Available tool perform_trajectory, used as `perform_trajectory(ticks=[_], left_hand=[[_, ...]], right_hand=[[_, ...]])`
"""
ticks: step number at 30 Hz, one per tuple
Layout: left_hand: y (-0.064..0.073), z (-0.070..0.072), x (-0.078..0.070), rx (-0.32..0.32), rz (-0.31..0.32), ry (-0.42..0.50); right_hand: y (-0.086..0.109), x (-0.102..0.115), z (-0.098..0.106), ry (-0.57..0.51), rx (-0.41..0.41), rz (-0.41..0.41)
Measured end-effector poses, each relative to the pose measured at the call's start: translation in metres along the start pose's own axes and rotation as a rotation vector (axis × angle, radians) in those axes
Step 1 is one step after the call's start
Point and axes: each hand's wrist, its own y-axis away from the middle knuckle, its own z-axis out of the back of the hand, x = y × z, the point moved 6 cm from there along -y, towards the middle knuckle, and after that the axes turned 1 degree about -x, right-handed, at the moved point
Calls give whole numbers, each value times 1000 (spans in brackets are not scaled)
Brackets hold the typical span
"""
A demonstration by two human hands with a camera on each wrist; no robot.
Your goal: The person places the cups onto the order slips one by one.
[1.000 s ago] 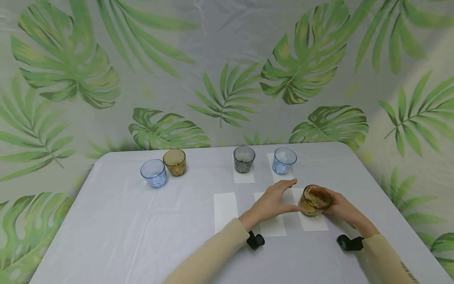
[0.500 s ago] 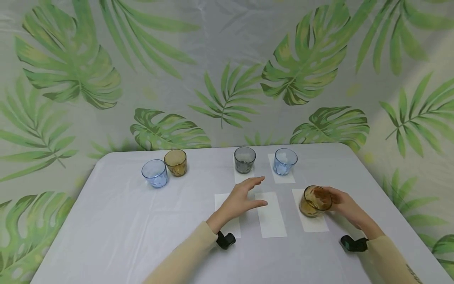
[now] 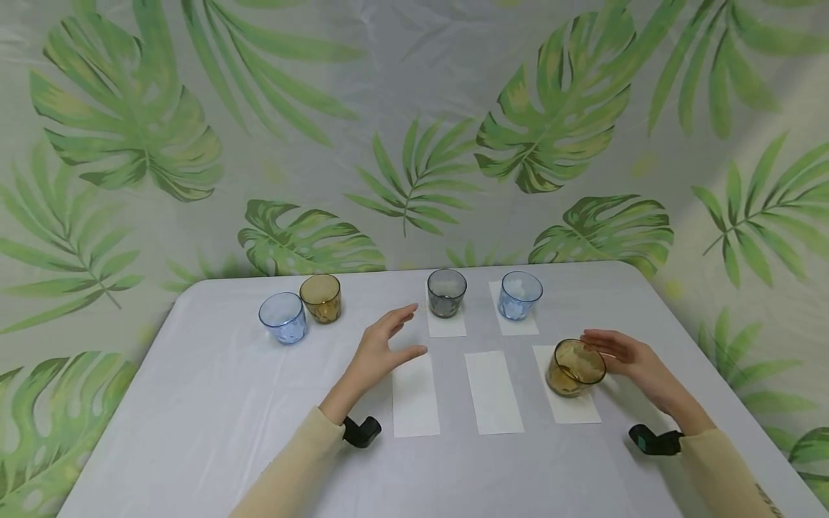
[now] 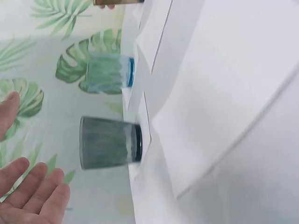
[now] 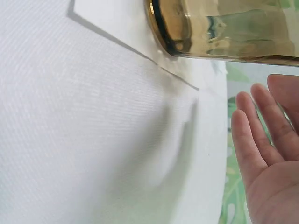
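Observation:
An amber glass (image 3: pixel 575 368) stands upright on the right front white paper strip (image 3: pixel 578 411). Just right of its rim is my right hand (image 3: pixel 637 363), fingers extended and holding nothing; in the right wrist view a gap shows between the amber glass (image 5: pixel 233 28) and the right hand (image 5: pixel 266 140). My left hand (image 3: pixel 372 356) hovers left of the strips, thumb and fingers spread around nothing. Nearest to it stands a grey glass (image 3: pixel 446 295) on a back strip, which the left wrist view shows beyond the left hand (image 4: pixel 32 191). A blue glass (image 3: pixel 519 296) stands on the other back strip.
At the back left, a second blue glass (image 3: pixel 283 318) stands beside a second amber glass (image 3: pixel 320 299). Two front paper strips (image 3: pixel 415 396) carry no glass. A leaf-patterned cloth (image 3: pixel 414 144) hangs behind the white table (image 3: pixel 194 403).
My left hand has moved left, away from the amber glass. My right hand has let go of that glass and shifted slightly right. The glass stays on its strip.

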Motion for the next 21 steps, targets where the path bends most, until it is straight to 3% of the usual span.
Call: perform_trajectory(ticks=[5, 12, 21], left_hand=[[6, 25, 8, -57, 25, -23], [11, 66, 21, -164, 51, -69], [11, 111, 35, -259, 174, -250]], right_hand=[[-1, 9, 2, -31, -2, 17], [-5, 22, 4, 18, -28, 3], [-12, 39, 1, 14, -34, 16]])
